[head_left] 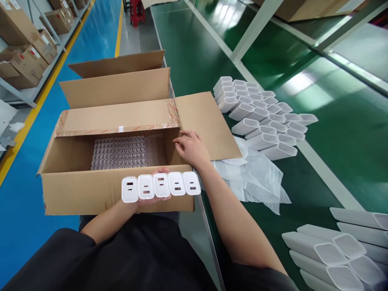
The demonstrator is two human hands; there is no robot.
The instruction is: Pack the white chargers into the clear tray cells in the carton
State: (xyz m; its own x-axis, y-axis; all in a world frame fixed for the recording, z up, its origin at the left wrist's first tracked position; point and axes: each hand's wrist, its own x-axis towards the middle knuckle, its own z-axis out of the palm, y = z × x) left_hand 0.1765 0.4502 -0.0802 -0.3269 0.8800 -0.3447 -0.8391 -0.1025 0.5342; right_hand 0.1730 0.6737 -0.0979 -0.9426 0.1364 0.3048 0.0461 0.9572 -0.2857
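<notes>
Bare left forearm (109, 218) angled inward, bare left hand (148, 202) gripping, partly hidden, bare right arm (233, 214) stretched forward, bare right hand (194, 149) palm-down, fingers (179, 141) loosely curled.

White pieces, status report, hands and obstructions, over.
Left hand holding five white pieces in a row. Right hand at open box's edge. Pieces' faces unobstructed; open flap by right hand.

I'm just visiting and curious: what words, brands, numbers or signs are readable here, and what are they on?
No text is readable.
Tape on the open carton: reddish print, too small.
White sticker on its flap: too small.
Labels on the shelf boxes at left: too small and blurred.
White pieces in the left hand: slots, no readable lettering.
</notes>
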